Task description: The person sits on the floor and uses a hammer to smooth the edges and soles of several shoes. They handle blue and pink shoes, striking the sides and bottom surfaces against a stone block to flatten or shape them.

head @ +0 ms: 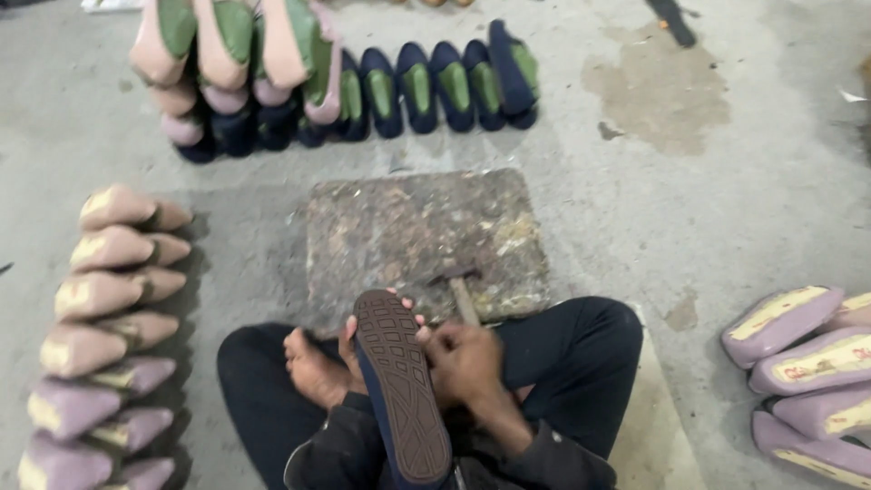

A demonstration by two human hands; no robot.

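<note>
**Navy shoe sole-up in the lap, both hands on it**

The dark navy shoe sits in the person's lap, brown treaded sole facing up, toe end pointing away toward the stone slab. It's roughly in the middle of the crossed legs, w/ a bare foot just to its left.

Left hand is mostly hidden behind the shoe. Only the fingertips show, curled over the toe edge and pressed to it, close together. Can't tell what the palm is doing.

Right hand is against the right side of the shoe, fingers bent and bunched together, knuckles up. Looks like a pinch/press on the sole's edge, but the pic is a bit blurry so the exact grip isn't clear.

A hammer lies just beyond the right hand, head resting on the near edge of the slab, handle running back toward the wrist. Nobody's holding it afaict.

Around that, on the concrete floor:
- a row of navy shoes w/ green insoles beyond the slab
- stacked pinkish lasts top left
- more tan and mauve lasts in a column on the left
- a few mauve ones on the right
</note>
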